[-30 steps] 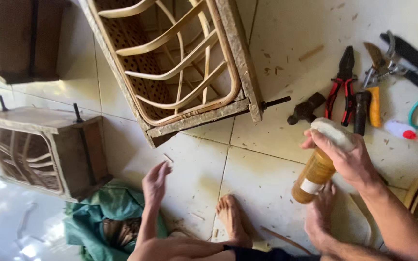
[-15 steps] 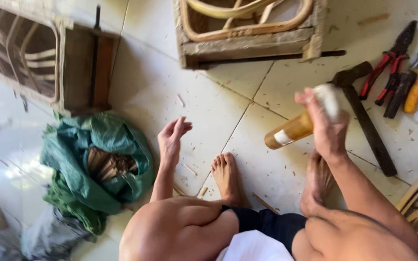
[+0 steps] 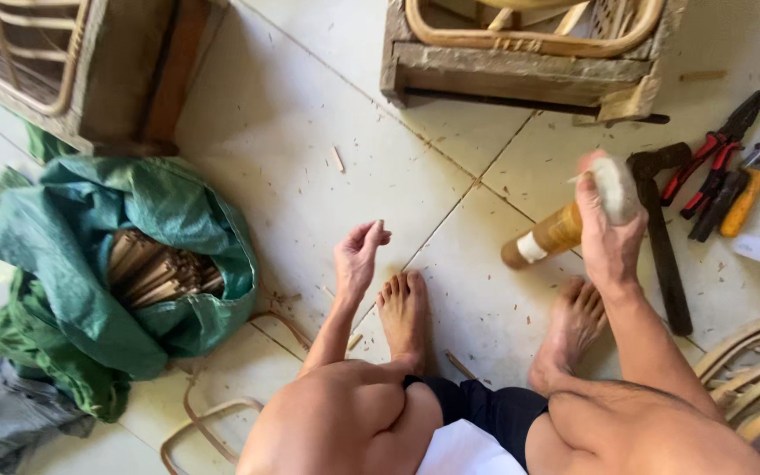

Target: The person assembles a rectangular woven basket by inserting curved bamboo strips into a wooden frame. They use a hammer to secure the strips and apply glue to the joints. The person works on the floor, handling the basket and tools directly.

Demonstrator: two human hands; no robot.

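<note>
Right hand (image 3: 607,230), right of centre, clasped round the pale cloth-wrapped top of a brown bottle (image 3: 554,236); long axis slanting down-left toward mid-frame, banded base hanging above the tiles. Left hand (image 3: 358,257), centre frame, empty, fingers loosely spread, well apart to the bottle's left.

Green sack (image 3: 164,220), hammer (image 3: 661,237), pliers (image 3: 714,154)
</note>
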